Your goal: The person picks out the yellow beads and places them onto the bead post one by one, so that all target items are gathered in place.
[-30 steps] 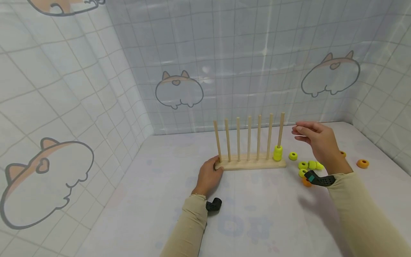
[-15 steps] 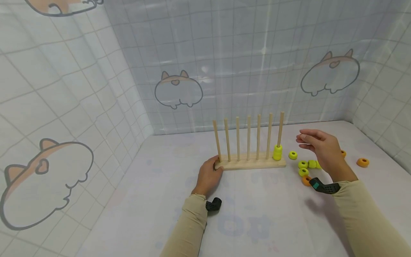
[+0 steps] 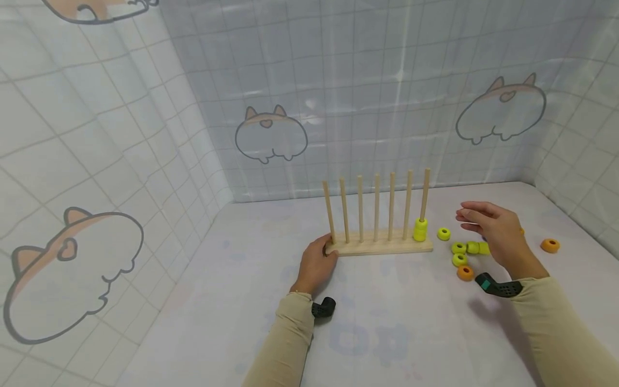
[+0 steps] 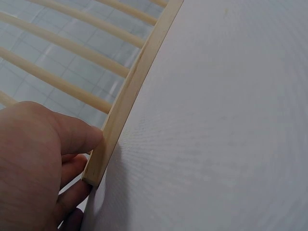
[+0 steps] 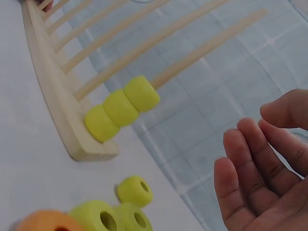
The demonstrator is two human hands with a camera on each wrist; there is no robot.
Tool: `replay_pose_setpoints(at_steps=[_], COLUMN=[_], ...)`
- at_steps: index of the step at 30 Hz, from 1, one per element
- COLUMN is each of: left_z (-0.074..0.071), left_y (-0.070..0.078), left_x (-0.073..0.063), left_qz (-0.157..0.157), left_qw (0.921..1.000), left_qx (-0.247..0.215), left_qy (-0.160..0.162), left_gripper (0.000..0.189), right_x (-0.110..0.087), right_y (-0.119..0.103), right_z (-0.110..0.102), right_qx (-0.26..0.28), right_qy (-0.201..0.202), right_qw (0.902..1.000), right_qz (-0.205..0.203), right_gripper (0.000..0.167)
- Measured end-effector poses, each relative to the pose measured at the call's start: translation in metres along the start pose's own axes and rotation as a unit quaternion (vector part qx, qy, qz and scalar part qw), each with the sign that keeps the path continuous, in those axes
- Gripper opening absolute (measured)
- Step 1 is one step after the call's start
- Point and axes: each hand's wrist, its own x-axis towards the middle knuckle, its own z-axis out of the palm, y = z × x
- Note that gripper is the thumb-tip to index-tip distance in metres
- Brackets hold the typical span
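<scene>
A wooden peg stand [image 3: 377,248] with several upright dowels stands on the table. My left hand [image 3: 315,266] grips its left end, thumb on the front edge and fingers behind, as the left wrist view shows. Three yellow beads [image 3: 420,230] are stacked on the rightmost dowel. To the right of the stand, my right hand [image 3: 500,231] hovers with loosely bent fingers and nothing between them. Loose yellow beads [image 3: 459,260] lie below and left of it, and part of the group is hidden behind the hand. An orange bead [image 3: 465,273] lies nearest the front of that group.
Another orange bead [image 3: 549,245] lies farther right on the white table cover [image 3: 387,312]. A tile-patterned sheet with cartoon animals [image 3: 271,134] hangs behind and at both sides. Each wrist carries a black band [image 3: 498,286].
My right hand has drawn away from the rightmost dowel, moving right and down over the loose beads. The left hand and the peg stand have stayed in place.
</scene>
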Motion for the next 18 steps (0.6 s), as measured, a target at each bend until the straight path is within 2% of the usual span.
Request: replay_pose_setpoints(at_steps=[7,10,18], left_z=[0.0,0.001,-0.001], left_y=[-0.001,-0.001,0.002], left_x=[0.001,0.001,-0.001], left_qz=[0.002,0.001,-0.001], left_qw=[1.0,1.0,1.0], left_qx=[0.0,0.002,-0.001], left_qy=[-0.001,0.0,-0.003], left_gripper=[0.051,0.051,0.051], right_x=[-0.001,-0.004,-0.01], right_y=[0.009,0.013,0.02], right_z=[-0.008,-0.014,-0.03], right_qx=[-0.011,0.001,0.071], right_qy=[0.01,0.007,-0.014], right_qw=[0.9998,0.9999,0.9973], right_qz=[0.01,0.008,0.015], right_gripper=[0.031,0.023,0.018])
